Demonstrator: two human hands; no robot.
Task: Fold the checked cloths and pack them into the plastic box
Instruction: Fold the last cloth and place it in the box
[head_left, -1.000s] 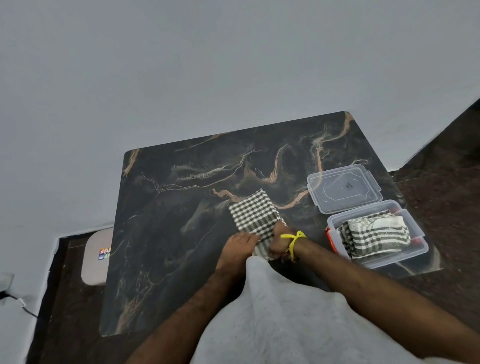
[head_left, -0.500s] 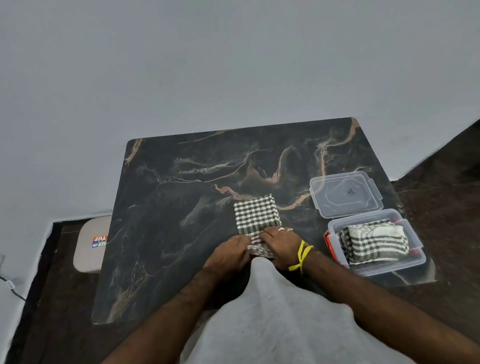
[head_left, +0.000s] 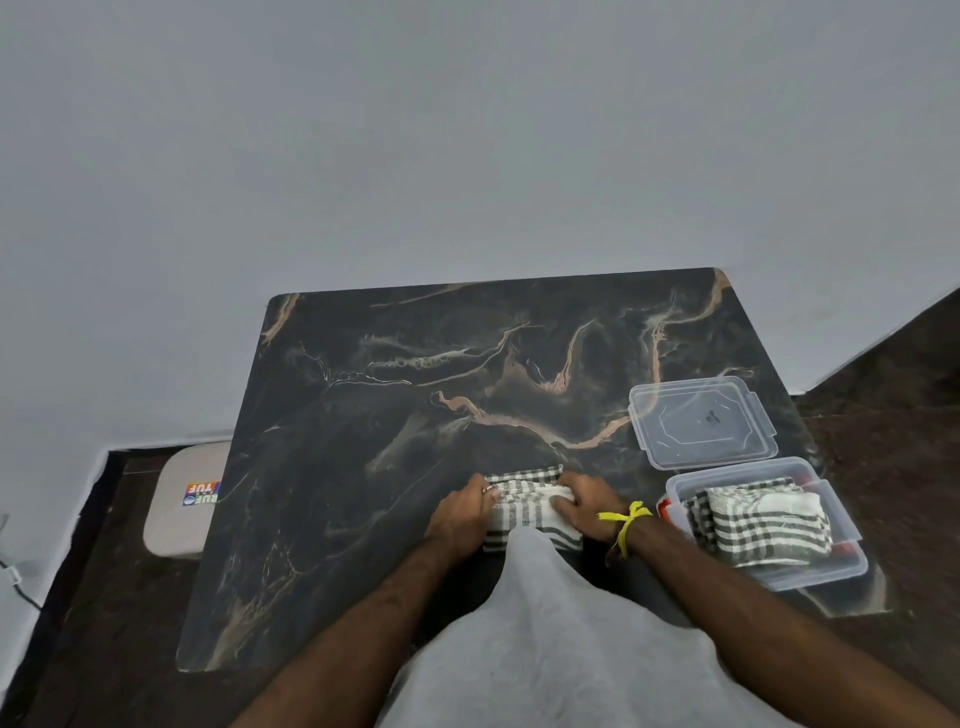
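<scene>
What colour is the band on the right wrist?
Yellow; the wrist band shows clearly in the head view.

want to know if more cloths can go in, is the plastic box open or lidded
Open. The plastic box has no lid on; its clear lid lies flat on the table just behind it, and a folded checked cloth shows inside.

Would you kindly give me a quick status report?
Left hand, right hand both grip checked cloth on marble table. Clear plastic box open, one folded cloth inside. Nothing blocking.

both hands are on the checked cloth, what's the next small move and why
Probably lift the folded cloth and carry it right into the plastic box. The left hand and right hand grip its ends, it looks compact, and the box is open, its lid lying behind it.
</scene>
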